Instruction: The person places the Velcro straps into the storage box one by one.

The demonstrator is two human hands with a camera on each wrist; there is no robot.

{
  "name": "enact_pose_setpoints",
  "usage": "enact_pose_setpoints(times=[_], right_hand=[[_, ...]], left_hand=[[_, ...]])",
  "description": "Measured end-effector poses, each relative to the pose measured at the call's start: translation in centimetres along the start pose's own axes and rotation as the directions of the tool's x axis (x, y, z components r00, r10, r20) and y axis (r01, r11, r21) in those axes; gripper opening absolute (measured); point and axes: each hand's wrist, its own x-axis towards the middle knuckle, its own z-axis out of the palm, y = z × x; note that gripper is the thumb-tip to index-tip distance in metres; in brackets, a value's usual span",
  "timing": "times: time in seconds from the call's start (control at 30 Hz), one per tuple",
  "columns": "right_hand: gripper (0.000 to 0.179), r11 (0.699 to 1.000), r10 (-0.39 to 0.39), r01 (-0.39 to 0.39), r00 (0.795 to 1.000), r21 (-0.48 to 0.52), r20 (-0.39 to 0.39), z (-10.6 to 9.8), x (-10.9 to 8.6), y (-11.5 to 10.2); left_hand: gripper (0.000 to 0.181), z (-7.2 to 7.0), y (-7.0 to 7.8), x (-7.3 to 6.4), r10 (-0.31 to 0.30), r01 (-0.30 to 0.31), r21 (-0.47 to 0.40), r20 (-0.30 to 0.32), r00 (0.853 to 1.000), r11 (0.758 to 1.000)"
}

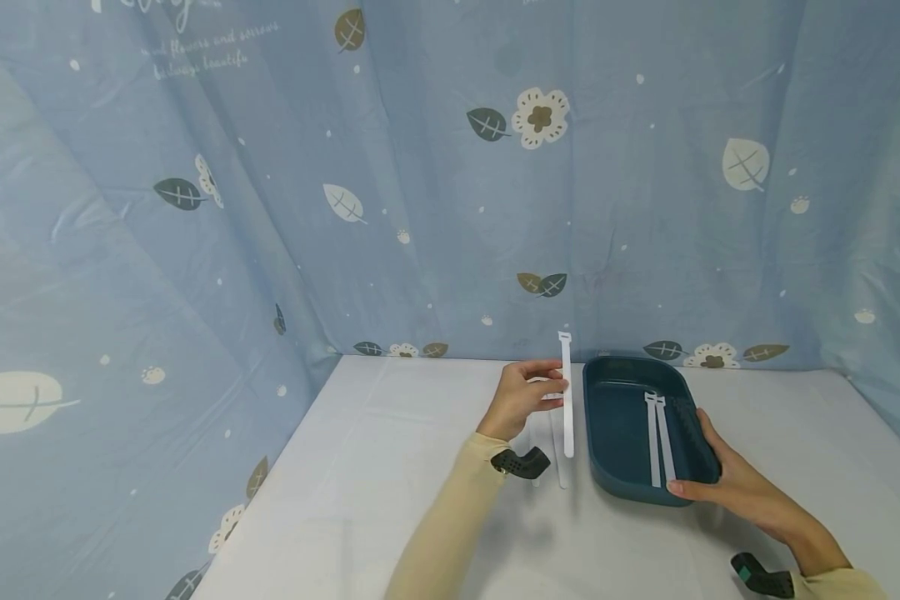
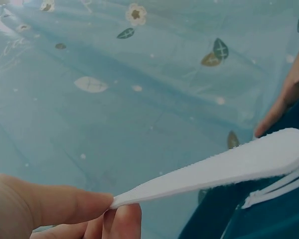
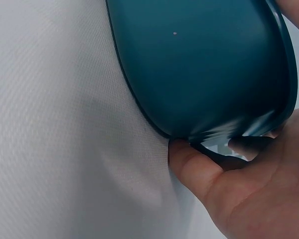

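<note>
My left hand (image 1: 521,400) pinches a white hook-and-loop cable tie (image 1: 567,425) between thumb and fingers. The tie stands nearly upright with its slotted head at the top, just left of a dark teal tray (image 1: 615,454). In the left wrist view its rounded, fuzzy end (image 2: 269,149) points away from the fingertips. My right hand (image 1: 753,496) grips the tray at its near right corner, the thumb at the near rim and the fingers along the right side. Two white ties (image 1: 653,442) lie side by side inside the tray.
More white ties (image 1: 558,462) lie on the white tabletop (image 1: 390,450) behind the left hand, partly hidden by it. A blue leaf-patterned curtain (image 1: 435,208) hangs along the table's back and left. Each wrist wears a black device (image 1: 521,463).
</note>
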Motion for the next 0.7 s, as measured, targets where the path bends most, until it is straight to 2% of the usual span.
enact_pose_setpoints(times=[0.33, 0.7], right_hand=[[0.126, 1.0, 0.011, -0.011, 1.0, -0.003, 0.009, 0.0, 0.1, 0.1], [0.129, 0.998, 0.057, -0.057, 0.998, -0.027, 0.003, 0.0, 0.3, -0.2]], left_hand=[[0.031, 1.6, 0.0, 0.3, -0.006, 0.006, -0.013, 0.006, 1.0, 1.0], [0.031, 3.0, 0.0, 0.5, -0.008, 0.007, -0.041, -0.005, 1.0, 0.999]])
